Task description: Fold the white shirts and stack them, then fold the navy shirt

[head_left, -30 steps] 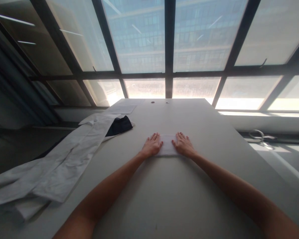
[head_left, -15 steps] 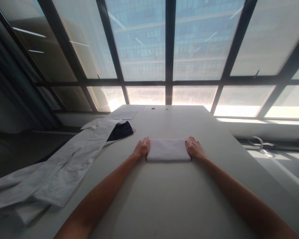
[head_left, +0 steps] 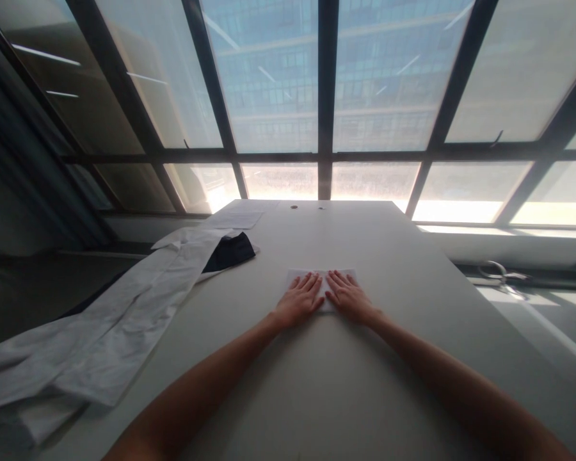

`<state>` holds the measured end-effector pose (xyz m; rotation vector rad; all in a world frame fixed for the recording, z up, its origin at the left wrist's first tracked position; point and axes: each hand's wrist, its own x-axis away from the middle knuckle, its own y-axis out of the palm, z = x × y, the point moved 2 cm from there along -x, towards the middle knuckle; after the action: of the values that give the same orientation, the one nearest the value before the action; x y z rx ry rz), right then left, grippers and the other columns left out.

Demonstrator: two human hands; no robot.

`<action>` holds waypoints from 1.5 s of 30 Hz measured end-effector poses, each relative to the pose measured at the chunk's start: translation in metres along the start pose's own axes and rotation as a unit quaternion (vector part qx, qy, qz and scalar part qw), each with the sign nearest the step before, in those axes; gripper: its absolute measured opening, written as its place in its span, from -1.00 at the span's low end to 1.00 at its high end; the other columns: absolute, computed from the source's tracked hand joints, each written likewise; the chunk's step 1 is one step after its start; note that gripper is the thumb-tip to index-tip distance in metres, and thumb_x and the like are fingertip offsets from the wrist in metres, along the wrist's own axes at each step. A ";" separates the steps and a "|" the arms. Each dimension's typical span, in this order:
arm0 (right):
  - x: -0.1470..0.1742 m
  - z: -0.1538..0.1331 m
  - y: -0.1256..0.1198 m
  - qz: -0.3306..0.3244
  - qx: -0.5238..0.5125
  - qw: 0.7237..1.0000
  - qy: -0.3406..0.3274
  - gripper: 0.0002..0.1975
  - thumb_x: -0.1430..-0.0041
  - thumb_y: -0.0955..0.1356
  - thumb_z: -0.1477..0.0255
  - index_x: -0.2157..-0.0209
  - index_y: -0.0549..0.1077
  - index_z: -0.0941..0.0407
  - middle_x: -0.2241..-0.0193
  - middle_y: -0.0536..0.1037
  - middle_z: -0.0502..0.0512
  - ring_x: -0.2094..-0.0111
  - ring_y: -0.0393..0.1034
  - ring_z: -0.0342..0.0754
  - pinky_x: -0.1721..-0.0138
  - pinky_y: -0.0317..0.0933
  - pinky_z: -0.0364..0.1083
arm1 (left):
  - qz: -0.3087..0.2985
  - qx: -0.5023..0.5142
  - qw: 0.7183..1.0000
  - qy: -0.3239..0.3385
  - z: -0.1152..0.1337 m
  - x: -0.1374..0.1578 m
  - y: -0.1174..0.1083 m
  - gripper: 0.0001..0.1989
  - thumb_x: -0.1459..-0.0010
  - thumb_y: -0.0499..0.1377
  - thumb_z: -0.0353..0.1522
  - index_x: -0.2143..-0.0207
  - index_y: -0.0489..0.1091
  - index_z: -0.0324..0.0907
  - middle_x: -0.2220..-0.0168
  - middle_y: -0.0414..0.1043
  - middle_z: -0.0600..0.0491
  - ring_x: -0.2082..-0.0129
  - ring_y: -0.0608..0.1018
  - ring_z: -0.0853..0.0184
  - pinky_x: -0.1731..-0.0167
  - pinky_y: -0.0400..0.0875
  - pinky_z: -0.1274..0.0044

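A white cloth folded into a flat rectangle (head_left: 322, 307) lies in the middle of the white table (head_left: 317, 384). My left hand (head_left: 300, 299) rests flat on its left half, fingers stretched out and pointing away from me. On the right half lies my right hand (head_left: 349, 297), also flat with its fingers apart. The fingertips of both hands come close together near the cloth's centre. Most of the cloth is hidden beneath the hands; its far corners and part of the near edge show.
White garments (head_left: 125, 314) hang over the table's left edge, with a dark navy piece (head_left: 229, 252) among them. A pale sheet (head_left: 235, 219) lies at the far left corner. Metal rings (head_left: 502, 278) sit beyond the right edge. Windows stand behind the table.
Both hands have moved inward from the left and right sides of the folded cloth and now lie flat on top of it, almost meeting.
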<state>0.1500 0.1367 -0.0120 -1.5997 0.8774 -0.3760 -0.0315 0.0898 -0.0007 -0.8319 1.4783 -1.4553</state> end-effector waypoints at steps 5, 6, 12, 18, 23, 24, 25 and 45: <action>0.000 0.035 -0.004 -0.028 -0.004 0.990 0.138 -0.34 -0.44 0.05 0.15 -0.40 0.05 0.26 -0.42 -0.02 0.27 -0.43 -0.20 0.11 -0.36 -0.25 0.22 | -0.063 0.032 0.992 -0.104 -0.033 0.007 -0.008 -0.29 -0.42 -0.25 -0.02 -0.44 -0.12 -0.26 -0.46 -0.27 -0.14 -0.45 -0.15 0.11 -0.34 -0.15 0.11; 0.000 0.044 -0.005 -0.031 -0.011 0.987 0.160 -0.35 -0.44 0.06 0.17 -0.40 0.06 0.25 -0.41 -0.01 0.28 -0.42 -0.19 0.11 -0.36 -0.23 0.23 | -0.076 0.042 0.988 -0.125 -0.039 0.008 -0.009 -0.30 -0.42 -0.26 -0.04 -0.44 -0.14 -0.26 -0.46 -0.29 -0.14 -0.45 -0.15 0.11 -0.33 -0.15 0.08; -0.004 0.083 -0.007 0.036 -0.093 0.977 0.186 -0.46 -0.39 0.15 0.28 -0.30 0.28 0.19 -0.31 0.27 0.28 -0.35 0.07 0.07 -0.35 -0.14 0.11 | -0.083 0.061 0.969 -0.225 -0.072 0.005 -0.014 -0.42 -0.42 -0.25 -0.24 -0.40 -0.01 -0.28 -0.44 -0.12 -0.17 -0.44 -0.03 0.15 -0.33 -0.16 0.06; -0.009 0.087 -0.010 0.142 -0.215 0.960 0.107 -0.56 -0.25 0.24 0.35 -0.08 0.51 0.16 -0.10 0.53 0.23 -0.13 0.39 0.04 -0.19 0.18 0.00 | 0.082 -0.007 0.980 -0.179 -0.028 0.011 -0.033 -0.47 -0.40 -0.13 -0.25 -0.32 0.19 -0.27 -0.34 0.17 -0.20 -0.37 0.16 0.05 -0.33 -0.08 0.07; -0.008 0.078 -0.019 0.149 -0.175 0.966 0.115 -0.63 -0.28 0.22 0.32 0.16 0.61 0.15 0.14 0.64 0.19 0.12 0.48 0.03 0.02 0.27 -0.06 | 0.060 0.007 0.998 -0.018 0.048 0.028 -0.019 -0.43 -0.43 -0.13 -0.15 -0.35 0.15 -0.25 -0.34 0.18 -0.18 -0.34 0.22 0.08 -0.30 0.08 0.20; -0.006 0.078 -0.022 0.145 -0.157 0.969 0.126 -0.63 -0.28 0.21 0.31 0.22 0.61 0.15 0.18 0.64 0.18 0.17 0.47 0.02 0.07 0.26 -0.08 | 0.054 0.004 0.998 -0.010 0.056 0.030 -0.015 -0.41 -0.42 -0.12 -0.13 -0.35 0.13 -0.26 -0.35 0.16 -0.20 -0.34 0.21 0.05 -0.29 0.09 0.19; -0.005 0.077 -0.024 0.140 -0.138 0.971 0.135 -0.63 -0.29 0.20 0.30 0.28 0.61 0.14 0.23 0.64 0.17 0.22 0.46 0.01 0.13 0.25 -0.10 | 0.049 -0.001 0.999 -0.009 0.061 0.032 -0.012 -0.40 -0.42 -0.11 -0.12 -0.36 0.12 -0.27 -0.36 0.13 -0.21 -0.35 0.20 0.02 -0.28 0.10 0.17; 0.030 -0.046 -0.014 -0.188 -0.415 0.883 -0.109 -0.78 -0.22 0.31 0.38 0.33 0.57 0.17 0.51 0.52 -0.02 0.49 0.31 -0.16 0.45 0.17 -0.21 | 0.043 0.019 0.996 -0.075 0.002 0.017 -0.027 -0.63 -0.40 -0.04 -0.24 -0.10 0.39 -0.18 -0.13 0.44 -0.18 -0.20 0.40 0.05 -0.25 0.11 0.12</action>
<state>0.1433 0.0835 0.0053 -2.5713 0.5618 -0.0631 -0.0400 0.0709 0.0236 -0.8252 1.3540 -1.3233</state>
